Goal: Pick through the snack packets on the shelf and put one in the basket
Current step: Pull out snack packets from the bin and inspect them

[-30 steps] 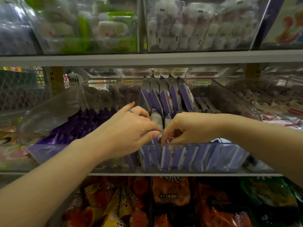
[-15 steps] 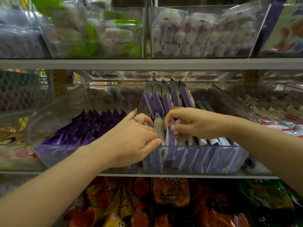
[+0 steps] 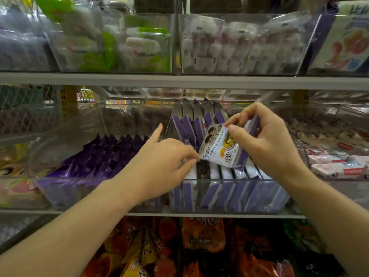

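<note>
A white-and-purple snack packet point(image 3: 219, 148) is lifted clear of its row, tilted, above the clear bin point(image 3: 229, 196) on the middle shelf. My right hand point(image 3: 269, 144) pinches its top edge between thumb and fingers. My left hand point(image 3: 159, 162) reaches in from the left; its curled fingertips and thumb meet at the packet's lower left corner, with the index finger sticking up. More packets of the same kind point(image 3: 191, 120) stand on edge in the bin, front and back. No basket is in view.
Dark purple packets point(image 3: 103, 156) fill the clear bin to the left. Pink-and-white packets point(image 3: 335, 166) lie in the bin to the right. The upper shelf edge point(image 3: 179, 80) runs just above the hands. Orange and red bags point(image 3: 201, 234) fill the shelf below.
My right hand has pulled one packet up out of the row and turned its face toward me. My left hand has shifted from parting the row to the packet's corner.
</note>
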A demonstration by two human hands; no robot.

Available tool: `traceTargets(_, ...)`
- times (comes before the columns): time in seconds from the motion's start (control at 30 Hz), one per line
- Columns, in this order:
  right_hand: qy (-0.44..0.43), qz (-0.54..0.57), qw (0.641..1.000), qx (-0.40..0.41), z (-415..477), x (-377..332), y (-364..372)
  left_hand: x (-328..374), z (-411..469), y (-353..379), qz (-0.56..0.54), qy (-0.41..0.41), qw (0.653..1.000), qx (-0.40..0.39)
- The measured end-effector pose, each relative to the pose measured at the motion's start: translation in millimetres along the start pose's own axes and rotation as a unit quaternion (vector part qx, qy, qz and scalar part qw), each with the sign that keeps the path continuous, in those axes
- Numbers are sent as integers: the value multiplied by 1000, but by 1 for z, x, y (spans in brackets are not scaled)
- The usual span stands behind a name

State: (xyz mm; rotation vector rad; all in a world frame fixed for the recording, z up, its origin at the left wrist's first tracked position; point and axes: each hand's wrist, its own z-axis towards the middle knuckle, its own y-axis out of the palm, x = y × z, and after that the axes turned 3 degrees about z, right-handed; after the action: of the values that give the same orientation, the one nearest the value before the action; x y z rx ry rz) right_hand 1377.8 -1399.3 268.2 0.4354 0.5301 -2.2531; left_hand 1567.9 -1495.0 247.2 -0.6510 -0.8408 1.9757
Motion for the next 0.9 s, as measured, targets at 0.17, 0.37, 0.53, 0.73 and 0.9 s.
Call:
traceTargets(0.17, 10, 113, 984, 139, -35, 7, 6, 19, 3, 5, -131, -92, 974, 160)
traceTargets(0.37, 37, 194, 972, 128, -65, 6, 15, 52, 5, 10, -428, -149, 879, 147)
traceTargets(0.53, 103, 173, 974, 105, -88, 3, 17, 62, -6, 23, -519, -146, 835, 110)
traceTargets(0.73, 151, 233, 956, 94, -115, 6, 13, 67, -43, 53, -575, -128, 808, -20)
traceTargets(0.9, 222, 263, 938, 48, -143, 20, 20, 72, -73, 77, -584, -145, 796, -69)
